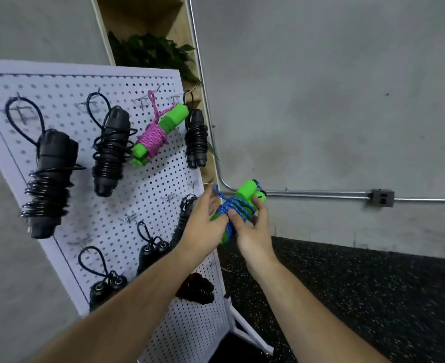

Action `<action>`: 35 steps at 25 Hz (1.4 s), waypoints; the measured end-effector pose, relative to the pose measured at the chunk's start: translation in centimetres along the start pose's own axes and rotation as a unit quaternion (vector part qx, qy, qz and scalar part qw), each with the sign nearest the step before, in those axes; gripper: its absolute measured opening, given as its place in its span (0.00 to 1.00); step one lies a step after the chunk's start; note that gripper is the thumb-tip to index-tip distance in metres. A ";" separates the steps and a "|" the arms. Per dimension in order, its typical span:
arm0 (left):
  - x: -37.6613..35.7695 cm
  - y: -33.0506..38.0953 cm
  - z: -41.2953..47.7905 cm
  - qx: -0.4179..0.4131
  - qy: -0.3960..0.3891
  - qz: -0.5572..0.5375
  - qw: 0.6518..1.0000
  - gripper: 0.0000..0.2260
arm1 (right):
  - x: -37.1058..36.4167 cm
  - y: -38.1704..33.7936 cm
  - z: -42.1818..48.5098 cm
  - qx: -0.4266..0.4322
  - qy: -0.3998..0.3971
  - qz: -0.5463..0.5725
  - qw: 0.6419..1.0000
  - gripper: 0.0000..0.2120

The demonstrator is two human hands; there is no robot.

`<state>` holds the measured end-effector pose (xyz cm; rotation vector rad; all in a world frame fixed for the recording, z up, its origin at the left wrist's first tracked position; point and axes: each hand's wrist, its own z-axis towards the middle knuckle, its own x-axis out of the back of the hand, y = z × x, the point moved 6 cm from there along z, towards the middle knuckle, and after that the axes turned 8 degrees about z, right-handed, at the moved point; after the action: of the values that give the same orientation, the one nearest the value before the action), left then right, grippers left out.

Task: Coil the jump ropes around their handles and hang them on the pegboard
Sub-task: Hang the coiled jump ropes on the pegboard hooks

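In both grips, the blue jump rope (238, 208), just off the pegboard (150, 195) on its 3 o'clock edge, hung on no hook. Blue cord wound round the paired green handles; bundle tilted, capped ends toward 1 o'clock, a short blue loop sticking out toward 11 o'clock.

From 5 o'clock, the right grip (253, 231) clasped on the bundle: thumb pressed onto the coils, fingers curled round the far side of the handles. From 7 o'clock, the left grip (203, 224) with fingers curled at the loop and the lower end of the handles, touching the right thumb. Both forearms bare, coming up from the 6 o'clock edge of the view.

On the board's top row, from 9 toward 3 o'clock: two black jump ropes (111, 150), then the pink jump rope (154, 136) coiled on green handles and slanted toward 1 o'clock, then one more black bundle at the edge. Each hung by a loop of its own cord. Lower down, further black bundles, partly hidden behind the left forearm. A bare wire hook (169, 197) just at 9 o'clock of the left grip.

Behind, a grey wall (321, 100); along it a metal conduit (321, 195) bending up toward 12 o'clock, with a junction box (382, 197) at 3 o'clock. At 12 o'clock, a wooden shelf (142, 14) with a leafy plant (153, 52). At 4 o'clock, dark speckled floor (373, 297).
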<state>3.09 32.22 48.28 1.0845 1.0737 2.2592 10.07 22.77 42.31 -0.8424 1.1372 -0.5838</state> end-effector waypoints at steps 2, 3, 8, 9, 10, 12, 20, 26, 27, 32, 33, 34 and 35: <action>1.0 1.0 1.5 -0.036 0.025 0.064 0.997 0.25 | -0.3 0.7 1.1 0.013 0.018 -0.013 1.000 0.32; 1.5 1.5 2.4 -0.059 0.037 0.125 0.990 0.24 | -0.4 1.2 1.8 0.018 0.030 -0.016 0.999 0.32; 1.7 1.3 6.0 -0.107 0.015 0.329 0.938 0.23 | -1.3 2.5 4.2 0.029 0.056 -0.010 0.998 0.34; 1.6 1.3 6.5 -0.112 0.013 0.352 0.929 0.23 | -1.4 2.9 4.6 0.026 0.055 -0.001 0.998 0.34; 1.5 1.2 6.8 -0.118 0.010 0.368 0.922 0.23 | -1.4 3.2 4.8 0.025 0.058 0.004 0.998 0.34; 1.3 1.1 7.5 -0.127 0.001 0.390 0.912 0.22 | -1.3 3.8 5.3 0.018 0.071 0.000 0.997 0.36; 0.9 -0.1 8.9 -0.125 -0.037 0.481 0.867 0.17 | -1.7 5.8 6.0 -0.004 0.060 -0.069 0.996 0.35; 0.6 -0.6 9.0 -0.142 -0.063 0.590 0.793 0.25 | -2.8 6.0 5.0 0.035 -0.033 -0.219 0.975 0.30; 0.6 -0.9 8.8 -0.147 -0.068 0.602 0.782 0.27 | -2.8 6.1 4.8 0.043 -0.045 -0.246 0.967 0.30; 0.3 -1.4 8.2 -0.143 -0.104 0.708 0.684 0.30 | -2.5 6.6 4.5 0.056 -0.092 -0.321 0.941 0.32; 0.2 -1.3 8.1 -0.142 -0.108 0.726 0.664 0.31 | -2.3 6.5 4.5 0.054 -0.099 -0.337 0.935 0.32; 0.2 -1.2 8.0 -0.142 -0.113 0.739 0.649 0.31 | -2.1 6.3 4.4 0.053 -0.102 -0.356 0.927 0.31; 0.1 -1.1 7.7 -0.142 -0.120 0.749 0.636 0.31 | -2.0 6.2 4.3 0.059 -0.102 -0.374 0.920 0.31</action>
<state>9.14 36.58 50.55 2.5474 -0.7833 2.8603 13.43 29.01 39.06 -1.2047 0.5509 -1.1499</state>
